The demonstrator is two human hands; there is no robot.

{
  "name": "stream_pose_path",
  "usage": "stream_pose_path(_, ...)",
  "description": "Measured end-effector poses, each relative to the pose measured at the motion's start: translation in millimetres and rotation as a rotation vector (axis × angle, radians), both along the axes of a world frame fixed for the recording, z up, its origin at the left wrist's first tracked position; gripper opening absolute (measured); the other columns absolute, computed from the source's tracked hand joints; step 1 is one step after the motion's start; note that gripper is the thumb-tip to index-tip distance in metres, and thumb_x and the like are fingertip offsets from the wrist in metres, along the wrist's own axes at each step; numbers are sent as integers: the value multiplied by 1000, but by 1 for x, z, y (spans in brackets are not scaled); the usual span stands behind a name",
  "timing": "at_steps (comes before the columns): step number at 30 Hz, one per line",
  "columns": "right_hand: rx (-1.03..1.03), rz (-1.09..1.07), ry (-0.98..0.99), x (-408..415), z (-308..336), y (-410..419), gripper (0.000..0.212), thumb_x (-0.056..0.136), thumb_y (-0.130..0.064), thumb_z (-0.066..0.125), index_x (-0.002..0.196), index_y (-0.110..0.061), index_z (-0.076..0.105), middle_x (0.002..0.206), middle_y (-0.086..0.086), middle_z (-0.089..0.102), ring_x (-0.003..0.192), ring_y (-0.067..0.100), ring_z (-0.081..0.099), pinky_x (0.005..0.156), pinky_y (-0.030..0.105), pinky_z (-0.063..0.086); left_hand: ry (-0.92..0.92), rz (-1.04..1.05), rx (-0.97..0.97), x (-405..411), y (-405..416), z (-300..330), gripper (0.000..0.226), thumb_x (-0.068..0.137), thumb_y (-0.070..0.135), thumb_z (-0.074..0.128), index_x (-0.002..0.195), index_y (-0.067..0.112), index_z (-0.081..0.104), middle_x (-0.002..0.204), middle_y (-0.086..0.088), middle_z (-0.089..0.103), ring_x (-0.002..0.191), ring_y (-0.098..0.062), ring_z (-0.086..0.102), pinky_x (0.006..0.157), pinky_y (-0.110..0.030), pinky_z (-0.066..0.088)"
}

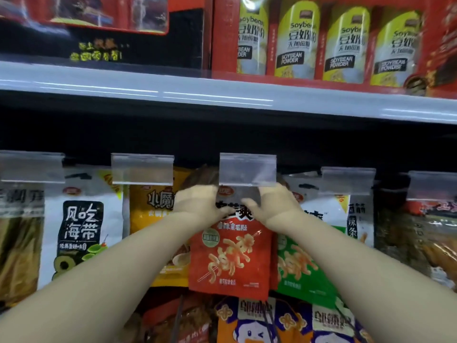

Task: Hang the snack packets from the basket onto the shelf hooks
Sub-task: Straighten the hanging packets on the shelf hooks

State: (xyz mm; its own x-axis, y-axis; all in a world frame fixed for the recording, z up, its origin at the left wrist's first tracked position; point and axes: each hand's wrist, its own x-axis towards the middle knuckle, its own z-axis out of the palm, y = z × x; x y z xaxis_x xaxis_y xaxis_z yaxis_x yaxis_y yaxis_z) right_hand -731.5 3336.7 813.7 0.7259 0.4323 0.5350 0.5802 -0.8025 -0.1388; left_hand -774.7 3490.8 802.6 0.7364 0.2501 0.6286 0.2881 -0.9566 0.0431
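A red snack packet [230,258] with an orange skewer picture hangs in the middle of the hook row, its top edge right under a clear price-tag holder [247,169]. My left hand [197,204] grips the packet's top left corner. My right hand [274,206] grips its top right corner. The hook itself is hidden behind the tag holder and my fingers, so I cannot tell whether the packet is on it. The basket is out of sight.
Neighbouring hooks carry a yellow packet [150,209] and a white seaweed packet [84,226] on the left, a green-and-white packet [309,263] on the right. A grey shelf edge [222,95] above bears soybean powder boxes [321,43]. More packets [267,320] hang below.
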Motion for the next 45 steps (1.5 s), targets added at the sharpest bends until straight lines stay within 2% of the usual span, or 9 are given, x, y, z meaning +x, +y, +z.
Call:
stream_pose_path(8, 123, 1, 53, 9, 13, -13, 36, 90, -31, 59, 119, -9, 59, 115, 15, 60, 108, 33, 56, 85, 34, 47, -37, -27, -42, 1, 4, -4, 61, 74, 77, 51, 111, 28, 58, 101, 4, 66, 97, -20, 62, 74, -29, 52)
stream_pose_path(11, 133, 2, 22, 10, 9, -10, 37, 89, -39, 59, 116, -13, 61, 113, 14, 61, 110, 33, 56, 90, 38, 48, -53, -35, -46, 1, 6, -3, 62, 75, 77, 51, 110, 27, 59, 102, 3, 67, 98, -21, 63, 73, -29, 52)
stream_pose_path(17, 114, -57, 104, 16, 0, -8, 33, 90, -47, 55, 82, -15, 53, 84, 9, 61, 91, 33, 64, 79, 38, 50, 4, -39, -112, 4, 4, -6, 59, 73, 74, 57, 106, 25, 58, 99, 5, 64, 98, -21, 62, 74, -29, 51)
stream_pose_path(20, 81, -49, 94, 14, 1, -4, 39, 92, -46, 52, 105, -10, 59, 103, 13, 63, 107, 33, 59, 85, 40, 46, 41, 6, -123, 7, 2, -5, 53, 76, 72, 56, 90, 22, 52, 78, 6, 55, 82, -20, 58, 70, -28, 49)
stream_pose_path(22, 51, -50, 86, 12, 3, -2, 40, 94, -41, 51, 117, -9, 56, 119, 14, 59, 119, 33, 51, 94, 42, 44, 59, 24, -135, 10, 0, -5, 51, 77, 71, 55, 87, 22, 48, 79, 5, 55, 78, -18, 54, 68, -28, 48)
stream_pose_path(28, 56, -78, 60, 10, 1, -4, 35, 94, -31, 52, 117, -5, 56, 118, 15, 60, 116, 35, 53, 92, 38, 45, 38, 12, -140, 8, -2, -9, 52, 76, 73, 54, 77, 21, 45, 73, 5, 52, 76, -18, 55, 62, -28, 48)
stream_pose_path(33, -26, -96, -28, 6, -5, -7, 32, 95, -34, 50, 112, -8, 57, 114, 11, 57, 114, 33, 54, 89, 39, 45, 25, -19, -137, -1, -4, -13, 66, 77, 72, 54, 114, 17, 54, 95, 0, 54, 88, -19, 52, 71, -29, 47)
stream_pose_path(39, -126, -130, -90, 1, -8, -5, 39, 96, -45, 42, 116, -13, 52, 113, 9, 55, 110, 30, 51, 93, 38, 39, 59, -85, -123, -12, 2, -18, 78, 82, 65, 54, 145, 24, 31, 144, -5, 39, 133, -24, 37, 99, -35, 41)
stream_pose_path(45, -181, -150, -103, -5, -12, 2, 48, 96, -50, 39, 131, -19, 43, 143, 11, 40, 134, 31, 31, 109, 41, 26, 85, -78, -94, -19, 13, -25, 79, 83, 65, 52, 147, 27, 26, 139, -3, 40, 130, -24, 35, 103, -36, 36)
